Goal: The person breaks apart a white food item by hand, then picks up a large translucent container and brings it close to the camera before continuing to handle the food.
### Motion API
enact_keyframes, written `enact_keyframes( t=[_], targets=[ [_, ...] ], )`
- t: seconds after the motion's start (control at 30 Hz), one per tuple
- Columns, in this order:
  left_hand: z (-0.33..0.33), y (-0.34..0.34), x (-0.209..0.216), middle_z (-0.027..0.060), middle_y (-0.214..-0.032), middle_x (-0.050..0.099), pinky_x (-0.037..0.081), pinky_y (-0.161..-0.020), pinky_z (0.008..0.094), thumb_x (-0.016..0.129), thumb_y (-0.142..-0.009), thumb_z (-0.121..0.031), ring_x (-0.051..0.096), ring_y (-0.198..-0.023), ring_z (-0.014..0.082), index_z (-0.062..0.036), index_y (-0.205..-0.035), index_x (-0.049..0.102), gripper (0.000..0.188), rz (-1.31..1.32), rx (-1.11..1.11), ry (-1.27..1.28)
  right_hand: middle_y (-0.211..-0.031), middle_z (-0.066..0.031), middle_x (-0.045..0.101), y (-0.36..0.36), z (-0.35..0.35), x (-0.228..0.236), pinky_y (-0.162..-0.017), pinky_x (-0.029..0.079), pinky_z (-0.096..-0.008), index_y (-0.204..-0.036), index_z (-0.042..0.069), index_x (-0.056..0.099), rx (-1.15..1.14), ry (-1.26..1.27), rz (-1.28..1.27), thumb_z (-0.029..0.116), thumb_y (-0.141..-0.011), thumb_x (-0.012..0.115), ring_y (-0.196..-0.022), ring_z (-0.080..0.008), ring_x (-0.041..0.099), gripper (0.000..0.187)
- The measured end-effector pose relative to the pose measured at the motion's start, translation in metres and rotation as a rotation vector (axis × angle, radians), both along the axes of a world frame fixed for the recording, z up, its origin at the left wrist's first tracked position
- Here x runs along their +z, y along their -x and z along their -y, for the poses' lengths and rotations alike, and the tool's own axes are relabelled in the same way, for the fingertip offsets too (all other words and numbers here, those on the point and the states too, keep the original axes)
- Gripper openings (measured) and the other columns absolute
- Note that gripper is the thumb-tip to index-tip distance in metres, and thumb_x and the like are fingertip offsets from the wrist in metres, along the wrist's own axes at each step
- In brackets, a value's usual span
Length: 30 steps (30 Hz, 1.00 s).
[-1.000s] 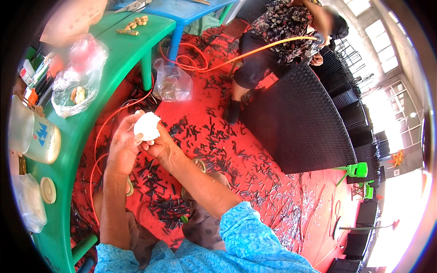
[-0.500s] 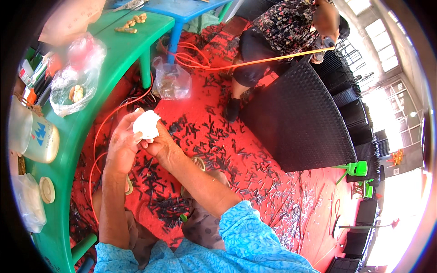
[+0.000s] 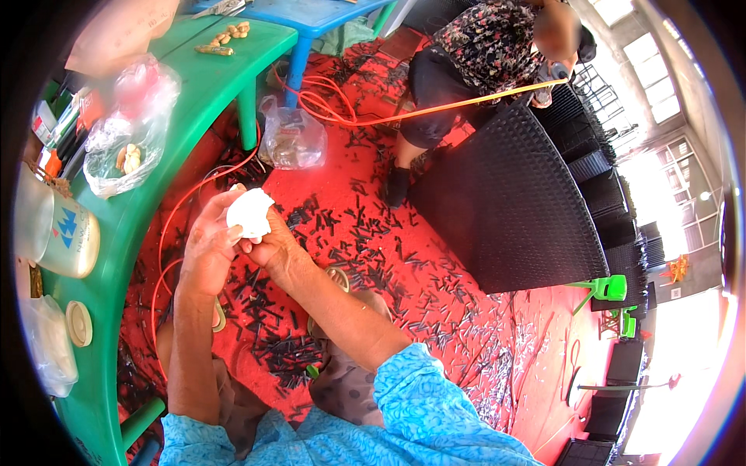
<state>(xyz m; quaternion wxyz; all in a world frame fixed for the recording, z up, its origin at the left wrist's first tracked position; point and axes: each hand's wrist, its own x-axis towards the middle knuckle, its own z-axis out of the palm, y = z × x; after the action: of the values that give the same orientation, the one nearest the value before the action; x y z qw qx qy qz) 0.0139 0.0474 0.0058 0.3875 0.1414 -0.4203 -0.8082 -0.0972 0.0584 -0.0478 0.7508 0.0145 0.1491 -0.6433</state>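
Observation:
Both my hands meet around a crumpled white tissue-like piece [image 3: 250, 214], too bright to make out its folds. My left hand [image 3: 208, 247] is closed on its left side, with fingertips and thumb against the edge. From below and the right, my right hand [image 3: 272, 244] closes on it, its fingers partly hidden behind the piece. The hands are held together above my knees, over a red floor covering [image 3: 458, 326] strewn with short dark strips.
A green table [image 3: 179, 124] on my left carries a plastic bag [image 3: 128, 167], a white tub [image 3: 74, 237], a round lid [image 3: 79, 324] and peanut-like pieces [image 3: 231, 33]. A clear bag [image 3: 294, 140] hangs near a blue table [image 3: 297, 19]. Ahead, another person [image 3: 482, 46] sits behind a black woven panel [image 3: 513, 210].
My hands and the white piece stay almost where they were. The orange strip's end by the other person has shifted slightly left.

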Motion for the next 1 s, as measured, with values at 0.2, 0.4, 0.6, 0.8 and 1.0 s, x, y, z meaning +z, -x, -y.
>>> enact_keyframes(
  t=[0.2, 0.4, 0.6, 0.8, 1.0],
  targets=[
    [0.001, 0.003, -0.004, 0.0089, -0.106, 0.051, 0.044, -0.071, 0.0254, 0.061, -0.07, -0.009, 0.053, -0.088, 0.0157, 0.001, -0.117, 0.042, 0.051, -0.011, -0.011, -0.029, -0.056, -0.0013, 0.053, 0.003, -0.002, 0.0, -0.028, 0.038, -0.0241, -0.079, 0.01, 0.053, -0.002, -0.005, 0.017, 0.027, -0.082, 0.053, -0.035, -0.0105, 0.046, 0.017],
    [0.002, -0.001, -0.003, 0.0089, -0.105, 0.051, 0.044, -0.069, 0.0248, 0.061, -0.071, -0.011, 0.053, -0.086, 0.0156, 0.0011, -0.117, 0.042, 0.052, -0.006, -0.025, -0.001, -0.057, -0.0017, 0.055, 0.001, 0.0, -0.002, -0.028, 0.037, -0.0245, -0.08, 0.01, 0.054, 0.007, 0.001, 0.01, 0.028, -0.081, 0.054, -0.036, -0.0107, 0.046, 0.018],
    [0.0, 0.001, -0.006, 0.0087, -0.103, 0.053, 0.043, -0.064, 0.0234, 0.061, -0.071, -0.012, 0.054, -0.08, 0.015, 0.0012, -0.118, 0.041, 0.053, -0.01, -0.005, -0.002, -0.058, -0.0023, 0.055, 0.002, -0.003, 0.0, -0.028, 0.038, -0.0245, -0.079, 0.01, 0.054, 0.004, 0.013, 0.001, 0.028, -0.081, 0.055, -0.036, -0.0109, 0.047, 0.018],
    [-0.001, 0.005, -0.004, 0.0098, -0.101, 0.053, 0.043, -0.063, 0.0237, 0.059, -0.072, -0.012, 0.055, -0.078, 0.0158, 0.0009, -0.118, 0.041, 0.051, -0.023, -0.014, -0.012, -0.06, -0.0019, 0.056, 0.006, -0.002, 0.005, -0.029, 0.039, -0.0245, -0.082, 0.009, 0.054, 0.021, 0.0, -0.01, 0.026, -0.082, 0.054, -0.036, -0.0113, 0.047, 0.016],
    [0.003, 0.002, 0.002, 0.0111, -0.106, 0.051, 0.048, -0.071, 0.0285, 0.06, -0.071, -0.008, 0.056, -0.085, 0.021, -0.0015, -0.118, 0.038, 0.051, -0.056, 0.179, 0.009, -0.072, 0.0029, 0.054, 0.004, 0.01, 0.0, -0.052, 0.042, -0.0215, -0.083, 0.012, 0.053, -0.036, 0.233, -0.116, 0.026, -0.085, 0.05, -0.06, -0.0079, 0.049, 0.015]
  ],
)
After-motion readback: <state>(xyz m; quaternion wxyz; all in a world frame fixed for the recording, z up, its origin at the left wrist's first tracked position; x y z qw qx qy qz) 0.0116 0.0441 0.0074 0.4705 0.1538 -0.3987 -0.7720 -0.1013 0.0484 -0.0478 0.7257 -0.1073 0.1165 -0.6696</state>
